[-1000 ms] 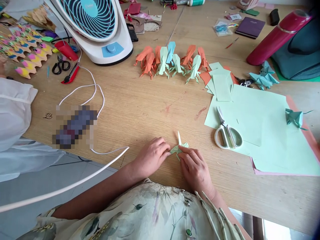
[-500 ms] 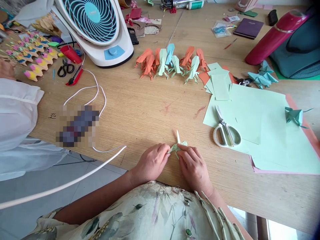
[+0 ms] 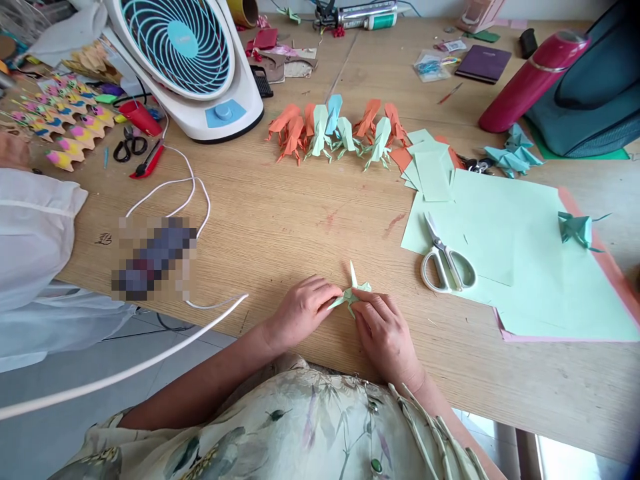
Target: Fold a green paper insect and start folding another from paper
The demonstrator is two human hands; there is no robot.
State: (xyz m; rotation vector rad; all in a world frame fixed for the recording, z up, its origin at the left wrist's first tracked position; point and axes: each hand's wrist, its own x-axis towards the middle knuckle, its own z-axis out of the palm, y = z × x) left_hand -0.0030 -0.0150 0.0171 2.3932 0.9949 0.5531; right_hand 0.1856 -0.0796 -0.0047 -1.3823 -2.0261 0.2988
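A small pale-green origami figure with several thin points is between my hands, close to the table's front edge. My left hand pinches it from the left, fingers closed at one pointed limb. From the right, my right hand grips its body between thumb and fingertips, hiding part of it. One narrow point of the figure sticks up away from me. White-handled scissors lie to the right, partly on large pale-green paper sheets.
Folded orange, green and blue paper figures stand in a row behind. A fan, a white cable and a blurred-out object are at left. A co-worker's white sleeve shows there. A red flask stands back right.
My left hand has shifted slightly up, its fingers now flatter over the figure's left limb. My right hand keeps its grip. The whole view has moved a little.
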